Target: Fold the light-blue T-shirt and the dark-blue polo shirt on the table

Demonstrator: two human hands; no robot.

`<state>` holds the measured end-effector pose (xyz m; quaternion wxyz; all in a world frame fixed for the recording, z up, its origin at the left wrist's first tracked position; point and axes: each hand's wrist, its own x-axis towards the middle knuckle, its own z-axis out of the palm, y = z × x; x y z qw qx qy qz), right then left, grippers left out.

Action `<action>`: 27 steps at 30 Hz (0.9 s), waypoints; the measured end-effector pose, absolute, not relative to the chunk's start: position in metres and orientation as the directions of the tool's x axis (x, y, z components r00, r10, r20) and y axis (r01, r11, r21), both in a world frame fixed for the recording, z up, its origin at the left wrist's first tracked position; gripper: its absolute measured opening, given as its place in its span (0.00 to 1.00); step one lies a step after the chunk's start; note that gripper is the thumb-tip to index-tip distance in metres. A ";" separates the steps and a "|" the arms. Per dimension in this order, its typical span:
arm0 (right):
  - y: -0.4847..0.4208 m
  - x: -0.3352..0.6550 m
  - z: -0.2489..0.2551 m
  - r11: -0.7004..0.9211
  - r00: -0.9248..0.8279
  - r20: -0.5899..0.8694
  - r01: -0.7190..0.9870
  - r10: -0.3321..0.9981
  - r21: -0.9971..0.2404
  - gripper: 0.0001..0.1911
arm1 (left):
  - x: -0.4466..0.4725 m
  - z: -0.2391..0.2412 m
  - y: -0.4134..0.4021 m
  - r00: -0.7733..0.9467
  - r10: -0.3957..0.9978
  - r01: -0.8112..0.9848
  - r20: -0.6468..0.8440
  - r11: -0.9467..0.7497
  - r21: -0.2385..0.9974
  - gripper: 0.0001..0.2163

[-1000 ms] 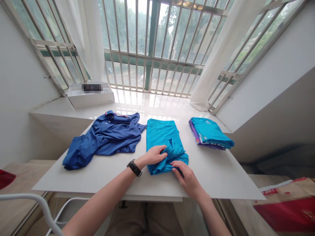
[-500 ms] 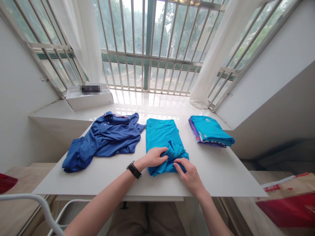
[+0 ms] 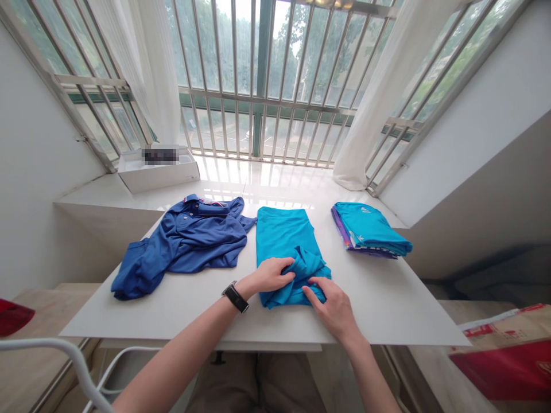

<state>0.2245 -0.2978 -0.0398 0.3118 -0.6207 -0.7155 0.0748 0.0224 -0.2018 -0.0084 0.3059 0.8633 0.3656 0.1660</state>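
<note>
Touching a half-flat, half-bunched turquoise garment (image 3: 287, 235) near the middle of the white table (image 3: 383, 304)

Lays the left hand (image 3: 271, 274) on the garment from its 7 o'clock, with thumb and forefinger tips a little apart and turquoise cloth showing in the gap; cannot tell a pinch from a light touch at this angle. Rests the right hand (image 3: 333, 304) against the cloth at 5 o'clock, thumb and forefinger slightly parted, facing the left; cannot tell any grip there either. Wears a black wristwatch (image 3: 235, 297) on the left wrist.

Gathered between and just beyond the fingertips into loose ridges and a peaked fold. Smooth and nearly rectangular toward 12 o'clock, faintly creased, with a straight far edge. Wrinkled and uneven toward 6 o'clock.

Outward from the garment, shows at 9 o'clock a dark-blue polo shirt (image 3: 193, 235), loosely spread and creased. Shows at 2 o'clock a stack of folded clothes (image 3: 370, 228), turquoise on top with purple and white layers below.

Shows at 10 o'clock, on the white windowsill (image 3: 267, 178), an open white box (image 3: 163, 178) with a dark, blurred patch at its opening; cannot identify the contents. Shows at 4 o'clock, past the table's edge, a red-and-tan bag (image 3: 503, 370), cut off by the view, with contents hidden.
</note>
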 end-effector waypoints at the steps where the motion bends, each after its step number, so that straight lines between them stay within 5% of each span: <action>1: -0.298 0.225 -0.039 0.238 -0.051 0.346 0.819 0.937 -0.523 0.15 | 0.023 -0.008 -0.202 0.677 0.733 0.529 0.064 -0.546 0.649 0.07; 8: -0.300 0.224 -0.033 0.325 -0.105 0.361 0.707 0.927 -0.628 0.10 | 0.023 -0.008 -0.203 0.677 0.733 0.533 0.065 -0.549 0.644 0.08; 27: -0.301 0.225 -0.034 0.389 -0.190 0.368 0.699 0.910 -0.601 0.08 | 0.026 -0.015 -0.207 0.661 0.740 0.561 0.123 -0.597 0.574 0.06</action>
